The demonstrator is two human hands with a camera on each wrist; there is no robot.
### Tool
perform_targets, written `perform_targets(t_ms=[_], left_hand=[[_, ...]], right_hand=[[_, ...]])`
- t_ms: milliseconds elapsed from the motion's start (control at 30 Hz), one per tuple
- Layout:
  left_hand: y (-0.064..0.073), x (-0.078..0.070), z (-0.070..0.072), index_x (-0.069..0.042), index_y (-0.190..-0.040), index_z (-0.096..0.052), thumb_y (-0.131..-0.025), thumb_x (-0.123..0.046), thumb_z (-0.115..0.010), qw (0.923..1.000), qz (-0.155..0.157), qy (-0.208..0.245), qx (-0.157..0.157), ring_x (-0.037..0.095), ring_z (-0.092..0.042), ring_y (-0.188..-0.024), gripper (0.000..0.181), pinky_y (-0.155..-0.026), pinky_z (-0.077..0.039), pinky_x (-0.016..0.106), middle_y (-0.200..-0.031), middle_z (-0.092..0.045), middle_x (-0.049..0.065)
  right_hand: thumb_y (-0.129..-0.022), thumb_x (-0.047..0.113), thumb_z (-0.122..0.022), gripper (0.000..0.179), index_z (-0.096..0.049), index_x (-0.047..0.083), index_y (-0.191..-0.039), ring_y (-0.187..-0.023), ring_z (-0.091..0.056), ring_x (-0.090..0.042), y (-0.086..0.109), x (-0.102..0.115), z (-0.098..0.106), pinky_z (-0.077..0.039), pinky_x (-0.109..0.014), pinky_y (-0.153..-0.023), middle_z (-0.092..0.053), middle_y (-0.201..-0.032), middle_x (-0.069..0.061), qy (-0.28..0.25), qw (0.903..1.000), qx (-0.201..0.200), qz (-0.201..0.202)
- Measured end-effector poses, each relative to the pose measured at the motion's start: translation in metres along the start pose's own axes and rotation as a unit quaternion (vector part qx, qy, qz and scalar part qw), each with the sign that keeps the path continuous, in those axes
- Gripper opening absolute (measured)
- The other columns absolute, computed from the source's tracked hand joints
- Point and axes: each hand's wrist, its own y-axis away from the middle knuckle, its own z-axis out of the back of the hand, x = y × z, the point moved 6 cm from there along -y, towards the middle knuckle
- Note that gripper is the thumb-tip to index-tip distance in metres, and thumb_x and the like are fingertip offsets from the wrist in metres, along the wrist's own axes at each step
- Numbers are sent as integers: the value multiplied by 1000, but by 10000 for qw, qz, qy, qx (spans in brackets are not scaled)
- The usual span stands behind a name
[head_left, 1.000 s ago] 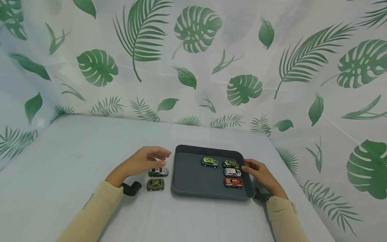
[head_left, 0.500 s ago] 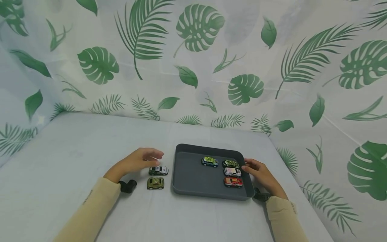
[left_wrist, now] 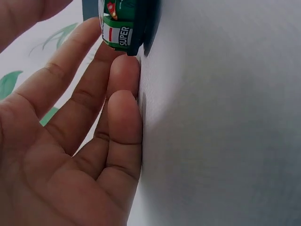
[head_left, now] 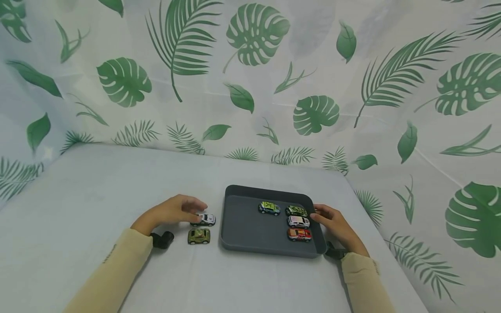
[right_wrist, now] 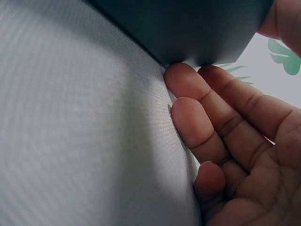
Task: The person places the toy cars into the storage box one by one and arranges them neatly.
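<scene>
A dark grey tray [head_left: 247, 227] lies on the white table and holds several toy cars: a green-blue one [head_left: 269, 208], a camouflage one [head_left: 296, 211], a white one [head_left: 298, 221] and a red one [head_left: 299, 234]. Left of the tray stand a white toy car [head_left: 206, 219] and an olive toy car [head_left: 198, 235]. My left hand [head_left: 176, 211] lies low over the white car's left end. In the left wrist view its nearly straight fingertips [left_wrist: 123, 66] touch the car [left_wrist: 117, 28]. My right hand [head_left: 333, 224] holds the tray's right wall [right_wrist: 188, 28], fingers [right_wrist: 197, 122] outside, thumb at the rim.
A leaf-printed cloth [head_left: 250, 78] walls the table at the back and on both sides. Black wrist-camera mounts sit by my left wrist [head_left: 162, 239] and right wrist [head_left: 332, 252]. Bare white tabletop [head_left: 98, 187] stretches to the left and in front of the tray.
My left hand has dropped and drawn back from above the tray's left edge onto the white car. The right hand, the tray and the other cars have stayed put.
</scene>
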Motion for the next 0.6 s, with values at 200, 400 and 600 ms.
perform_targets(t_ms=[200, 400, 600], left_hand=[[-1, 3, -3, 6, -134, -70, -97, -11, -82, 9999, 7, -114, 32, 43, -62, -133, 43, -113, -49, 59, -141, -68, 22], [1, 0, -3, 4, -131, -73, -94, -10, -85, 9997, 93, -244, -23, 41, -63, -131, 41, -112, -49, 59, -139, -70, 20], [2, -1, -2, 2, -128, -75, -90, -8, -87, 9990, 202, -399, -92, 36, -65, -125, 41, -109, -51, 57, -134, -73, 16]], right_hand=[[-110, 28, -64, 64, -45, -13, -155, -128, -61, -38, -3, -2, 1, -41, -65, -117, -65, -135, -26, 7, 10000, 11, 51], [-110, 27, -64, 62, -46, -13, -154, -125, -62, -34, -1, 0, 1, -42, -64, -116, -66, -132, -23, 32, 10000, 14, 74], [-110, 28, -64, 62, -46, -13, -154, -126, -61, -36, 0, 0, 1, -41, -64, -117, -65, -133, -24, 40, 10000, 9, 37]])
